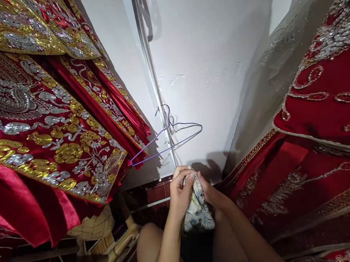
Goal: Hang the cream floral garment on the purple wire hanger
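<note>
A bunched piece of light patterned cloth (198, 214), whitish with blue, green and yellow marks, hangs from my two hands in front of my lap. My left hand (182, 187) is closed on its upper edge, with the thumb lying over the fabric. From the other side my right hand (206, 188) grips the same cloth, its fingers partly hidden behind the folds. Just beyond my hands, a purple clothes hanger (167, 158) hangs by the wall with nothing on it.
Red garments with gold and silver sequins (69, 152) hang close on the left. More red beaded garments (322, 99) fill the right side. A thin white pole (151, 65) runs along the white wall (205, 39). Low on the left stands a bamboo-like frame (122, 247).
</note>
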Demonstrator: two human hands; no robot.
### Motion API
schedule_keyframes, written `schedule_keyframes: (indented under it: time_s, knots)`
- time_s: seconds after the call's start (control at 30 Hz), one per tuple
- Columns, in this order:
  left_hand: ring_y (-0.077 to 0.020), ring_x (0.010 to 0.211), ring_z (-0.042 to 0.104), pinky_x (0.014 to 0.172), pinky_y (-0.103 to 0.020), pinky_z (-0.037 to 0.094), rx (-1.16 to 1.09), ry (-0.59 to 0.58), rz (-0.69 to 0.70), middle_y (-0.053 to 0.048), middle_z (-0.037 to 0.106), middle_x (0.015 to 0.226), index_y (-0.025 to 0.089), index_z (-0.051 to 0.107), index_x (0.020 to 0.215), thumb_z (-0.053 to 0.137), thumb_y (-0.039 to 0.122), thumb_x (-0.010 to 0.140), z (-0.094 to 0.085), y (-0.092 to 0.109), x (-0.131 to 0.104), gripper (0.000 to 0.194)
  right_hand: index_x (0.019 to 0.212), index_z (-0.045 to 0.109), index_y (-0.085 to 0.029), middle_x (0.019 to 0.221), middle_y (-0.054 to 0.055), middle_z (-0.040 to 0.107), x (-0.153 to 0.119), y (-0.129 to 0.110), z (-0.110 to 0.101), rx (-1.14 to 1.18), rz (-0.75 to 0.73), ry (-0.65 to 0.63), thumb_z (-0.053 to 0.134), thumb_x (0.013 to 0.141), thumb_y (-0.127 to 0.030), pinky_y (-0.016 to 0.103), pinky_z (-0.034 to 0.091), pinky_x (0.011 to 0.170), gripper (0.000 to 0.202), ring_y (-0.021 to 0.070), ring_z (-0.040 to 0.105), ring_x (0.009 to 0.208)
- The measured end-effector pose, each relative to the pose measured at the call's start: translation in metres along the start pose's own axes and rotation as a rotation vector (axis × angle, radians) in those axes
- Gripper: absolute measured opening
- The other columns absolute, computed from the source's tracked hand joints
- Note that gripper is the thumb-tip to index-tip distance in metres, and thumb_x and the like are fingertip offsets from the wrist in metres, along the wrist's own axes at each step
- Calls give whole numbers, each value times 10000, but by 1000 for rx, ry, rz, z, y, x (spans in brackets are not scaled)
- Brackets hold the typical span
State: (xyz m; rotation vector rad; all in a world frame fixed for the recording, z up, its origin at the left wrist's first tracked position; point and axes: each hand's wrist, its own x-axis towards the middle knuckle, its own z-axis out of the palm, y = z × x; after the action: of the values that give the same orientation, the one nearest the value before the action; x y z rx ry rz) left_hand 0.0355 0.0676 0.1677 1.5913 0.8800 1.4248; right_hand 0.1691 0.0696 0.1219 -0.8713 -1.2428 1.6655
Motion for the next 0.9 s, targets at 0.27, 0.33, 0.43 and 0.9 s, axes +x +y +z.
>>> schedule_keyframes:
  time_s: [0.27, 0.33, 0.43, 0.9]
  knots:
    - [-264, 1098, 575, 991, -352, 429, 217, -581, -388, -91, 673, 1136, 178, 662, 1160, 537, 506, 905, -72, -13, -39, 434, 647, 602, -176, 624, -14, 589, 15, -68, -13, -410, -95, -77, 690, 672, -237, 263, 444, 573, 110, 143, 536, 586]
    - [-260, 997, 606, 925, -333, 451, 426, -692, -405, -79, 702, 1046, 171, 689, 1035, 538, 456, 906, -86, -14, -49, 348, 586, 549, -191, 566, -18, 534, 34, -79, -19, -462, -257, 194, 612, 678, -241, 252, 395, 523, 123, 132, 478, 543]
    - [-243, 895, 631, 831, -310, 453, 717, -660, -408, -77, 716, 967, 178, 677, 969, 434, 342, 943, -108, -7, -48, 294, 779, 638, -189, 664, -1, 589, 64, -82, -24, -480, -370, 401, 560, 696, -255, 251, 427, 592, 131, 153, 529, 631]
    - [-281, 927, 622, 878, -445, 489, 1111, -105, 3, -131, 693, 958, 178, 680, 879, 374, 123, 814, -174, 2, 24, 318, 678, 612, -184, 586, -28, 547, 47, -73, -57, -664, -190, 596, 584, 630, -286, 230, 350, 499, 116, 138, 465, 566]
